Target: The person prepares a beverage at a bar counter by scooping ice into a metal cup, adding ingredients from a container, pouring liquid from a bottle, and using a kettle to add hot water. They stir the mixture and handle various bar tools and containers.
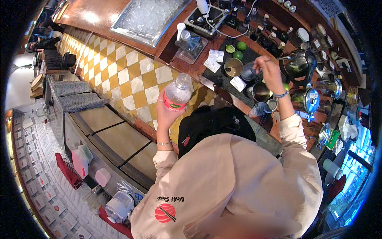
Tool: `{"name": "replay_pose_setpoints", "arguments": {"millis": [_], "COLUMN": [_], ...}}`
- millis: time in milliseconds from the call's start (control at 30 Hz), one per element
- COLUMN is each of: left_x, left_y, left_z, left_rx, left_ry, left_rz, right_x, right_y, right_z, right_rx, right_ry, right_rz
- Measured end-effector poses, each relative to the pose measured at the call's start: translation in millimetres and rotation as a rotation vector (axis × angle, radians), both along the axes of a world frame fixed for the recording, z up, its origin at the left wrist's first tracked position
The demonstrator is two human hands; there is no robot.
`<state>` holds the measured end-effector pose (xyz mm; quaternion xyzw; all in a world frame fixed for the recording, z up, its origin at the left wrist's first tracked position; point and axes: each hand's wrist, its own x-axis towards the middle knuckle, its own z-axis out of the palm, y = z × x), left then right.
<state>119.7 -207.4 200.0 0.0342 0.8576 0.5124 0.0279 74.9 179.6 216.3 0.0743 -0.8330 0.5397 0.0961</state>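
My left hand (169,112) is wrapped around a clear plastic bottle (179,92) with a red label, held upright over the tiled floor. My right hand (265,70) is over the counter, its fingers pinched on a thin metal utensil (282,58), probably a bar spoon, whose handle points right. Just left of these fingers stands a clear glass (248,71), next to a container of cloudy liquid (233,67). A metal shaker cup (260,92) sits below the right hand. Several limes (241,46), one cut, lie behind the glass on a black bar mat (220,73).
Paper slips (216,56) lie on the mat. A strainer (271,105), a dark pitcher (301,64) and lidded jars (311,100) crowd the right. Farther back are a pump bottle (185,35), a metal tray of utensils (194,22), dark bottles (231,19) and an ice bin (115,29).
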Motion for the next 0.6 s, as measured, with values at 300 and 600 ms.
{"name": "replay_pose_setpoints", "arguments": {"millis": [300,600], "left_x": [11.7,10.9], "left_y": [-10.3,-1.5], "left_z": [-14.0,-17.6], "left_rx": [0.06,0.076], "left_ry": [-0.003,-0.074], "left_rz": [0.041,-0.028], "right_x": [-14.8,-26.4], "right_y": [2.6,35.9], "right_z": [-11.5,-32.5], "right_rx": [-0.084,-0.128], "right_ry": [-0.093,-0.442], "right_rz": [-0.152,-0.12]}}
